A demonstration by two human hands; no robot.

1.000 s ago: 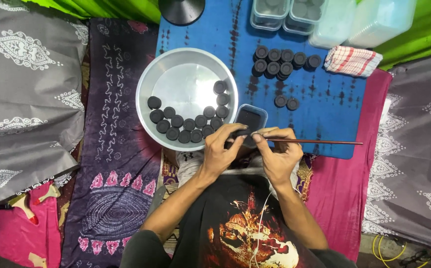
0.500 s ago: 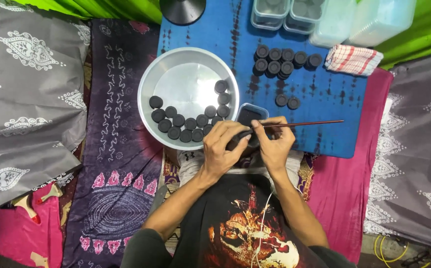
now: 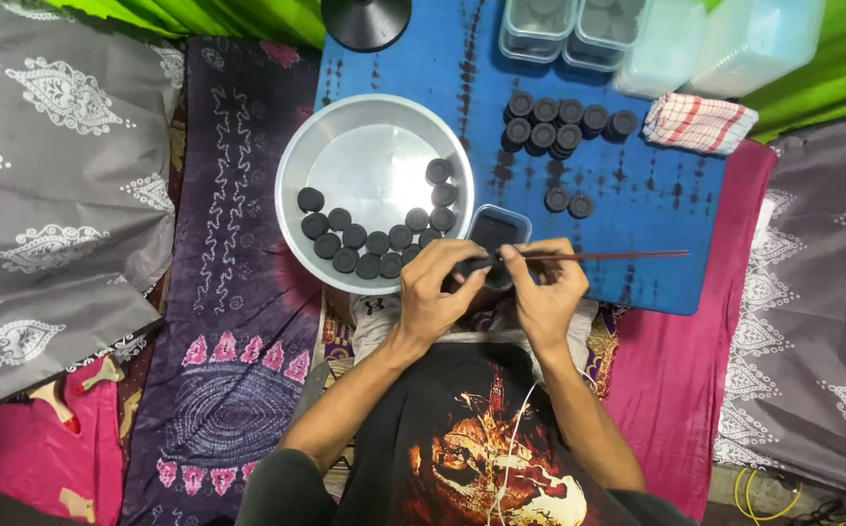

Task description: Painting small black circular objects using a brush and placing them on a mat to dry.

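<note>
Left hand grips a dark disc, steadying it; right hand pinches a thin stick pointing three o'clock, bowl at eleven.

Blue cloth mat spread over patterned fabrics on the floor.
On the mat sat a round metal basin at its left edge, a small dark tub at the near edge, black discs in a cluster mid-mat, clear plastic containers along the far edge, and a checked cloth near the right edge.
</note>
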